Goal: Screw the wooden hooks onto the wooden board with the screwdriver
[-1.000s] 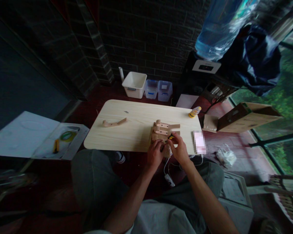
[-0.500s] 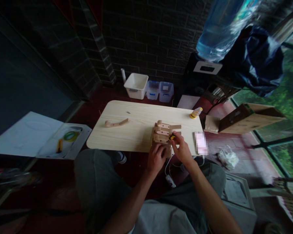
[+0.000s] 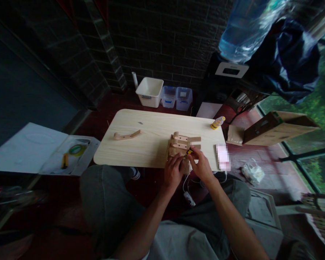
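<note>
Near the table's front edge lies a wooden block [image 3: 174,151] with curved wooden hook pieces [image 3: 180,146] across it, dark holes or screws showing in them. My left hand [image 3: 174,170] is closed at the block's near side, its fingers around a wooden piece [image 3: 187,167] that sticks out beside them. Just to the right, my right hand [image 3: 200,165] pinches a short black-and-yellow tool [image 3: 190,152] against the work; its tip is hidden. Apart from these, a loose wooden hook piece [image 3: 128,136] rests on the left of the table.
The pale table [image 3: 151,121] also carries a yellow-capped bottle [image 3: 218,122], a phone-like blurred object [image 3: 223,157] and a small dark flat piece [image 3: 140,122]. An open white case [image 3: 78,168] sits to the left. Bins [image 3: 149,94] stand behind, a cardboard box [image 3: 273,130] to the right.
My left hand's fingers have moved up over the block's near part, and the nearest hook piece no longer shows lying there. My right hand stays nearly in place with the tool.
</note>
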The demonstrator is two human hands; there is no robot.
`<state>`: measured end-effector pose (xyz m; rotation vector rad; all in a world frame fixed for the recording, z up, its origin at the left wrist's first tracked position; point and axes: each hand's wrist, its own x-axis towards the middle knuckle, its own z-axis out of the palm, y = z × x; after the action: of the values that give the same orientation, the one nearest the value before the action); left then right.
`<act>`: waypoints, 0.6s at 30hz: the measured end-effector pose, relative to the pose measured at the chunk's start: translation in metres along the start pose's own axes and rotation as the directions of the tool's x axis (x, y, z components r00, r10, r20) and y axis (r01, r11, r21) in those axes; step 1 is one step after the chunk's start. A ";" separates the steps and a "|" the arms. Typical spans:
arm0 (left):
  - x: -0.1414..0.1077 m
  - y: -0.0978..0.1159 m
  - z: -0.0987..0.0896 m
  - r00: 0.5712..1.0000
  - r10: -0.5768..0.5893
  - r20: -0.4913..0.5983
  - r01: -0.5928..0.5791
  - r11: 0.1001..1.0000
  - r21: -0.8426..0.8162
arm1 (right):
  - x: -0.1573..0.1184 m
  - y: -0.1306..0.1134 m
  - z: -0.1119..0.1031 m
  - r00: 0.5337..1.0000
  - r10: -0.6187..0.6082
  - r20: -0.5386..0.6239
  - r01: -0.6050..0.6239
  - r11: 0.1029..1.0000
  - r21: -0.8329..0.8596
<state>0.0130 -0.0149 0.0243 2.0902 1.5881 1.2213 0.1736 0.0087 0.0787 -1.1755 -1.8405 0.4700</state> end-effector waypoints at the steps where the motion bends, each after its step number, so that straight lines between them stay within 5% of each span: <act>1: 0.000 -0.001 0.001 1.000 -0.005 -0.002 0.005 1.000 0.000 | 0.000 0.001 0.000 1.000 0.003 -0.005 -0.003 1.000 0.000; 13: 0.002 0.002 -0.001 0.999 -0.040 -0.002 0.040 0.999 -0.032 | 0.000 0.001 0.007 0.996 -0.021 -0.085 0.017 0.999 -0.043; 18: 0.008 0.010 -0.003 0.999 -0.044 -0.019 0.044 0.999 -0.028 | 0.001 -0.006 0.000 0.999 0.023 -0.031 -0.024 0.999 -0.029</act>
<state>0.0180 -0.0118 0.0360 2.0219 1.6076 1.2449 0.1698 0.0065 0.0833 -1.2184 -1.8146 0.4371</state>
